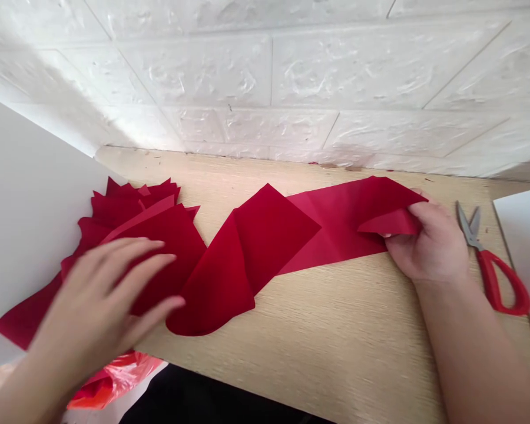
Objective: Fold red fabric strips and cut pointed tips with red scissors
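Observation:
A long strip of dark red velvety fabric [274, 235] runs across the table, folded over in the middle so that its paler pink-red back shows on the right. My right hand [433, 241] grips the strip's right end, where a corner curls over the fingers. Over a heap of red fabric pieces [128, 206] with pointed edges hovers my left hand [110, 288], its fingers spread and slightly blurred. Whether it touches the heap I cannot tell. Scissors [494, 265] with red handles lie to the right of my right hand, blades slightly apart.
The wooden table [335, 330] ends at a white brick-patterned wall [291, 76]. White panels [30, 194] flank it on both sides. Below the front edge at the left is a red plastic bag [119, 377] with red material in it.

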Demonstrator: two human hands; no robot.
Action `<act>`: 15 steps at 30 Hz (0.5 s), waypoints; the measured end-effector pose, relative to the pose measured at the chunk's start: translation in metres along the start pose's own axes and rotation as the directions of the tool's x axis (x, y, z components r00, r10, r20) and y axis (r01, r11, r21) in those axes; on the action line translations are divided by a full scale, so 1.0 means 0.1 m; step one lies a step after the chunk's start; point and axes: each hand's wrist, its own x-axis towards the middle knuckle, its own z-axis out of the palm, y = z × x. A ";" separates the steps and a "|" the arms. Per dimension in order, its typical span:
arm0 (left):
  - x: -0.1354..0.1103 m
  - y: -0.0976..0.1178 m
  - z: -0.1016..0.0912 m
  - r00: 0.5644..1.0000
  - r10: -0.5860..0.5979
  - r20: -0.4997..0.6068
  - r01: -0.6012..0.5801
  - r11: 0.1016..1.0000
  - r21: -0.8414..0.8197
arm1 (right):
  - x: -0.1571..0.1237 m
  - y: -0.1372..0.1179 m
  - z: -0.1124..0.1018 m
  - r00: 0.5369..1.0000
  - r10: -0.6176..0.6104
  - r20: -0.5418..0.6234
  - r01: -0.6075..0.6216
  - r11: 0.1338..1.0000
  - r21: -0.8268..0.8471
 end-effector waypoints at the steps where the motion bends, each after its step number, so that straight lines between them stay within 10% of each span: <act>1: 0.05 0.12 0.07 0.997 0.070 0.044 -0.069 0.997 -0.022 | 0.00 0.00 0.00 1.000 0.003 -0.005 -0.003 1.000 0.004; 9: 0.25 0.62 0.36 0.991 0.119 0.053 -0.113 0.988 -0.106 | 0.00 -0.04 0.02 0.994 0.071 -0.087 -0.061 0.992 0.113; 15: 0.28 0.42 0.08 0.940 -0.340 -0.013 0.297 0.840 -0.454 | 0.00 -0.08 0.07 0.980 -0.051 -0.194 0.120 0.924 0.364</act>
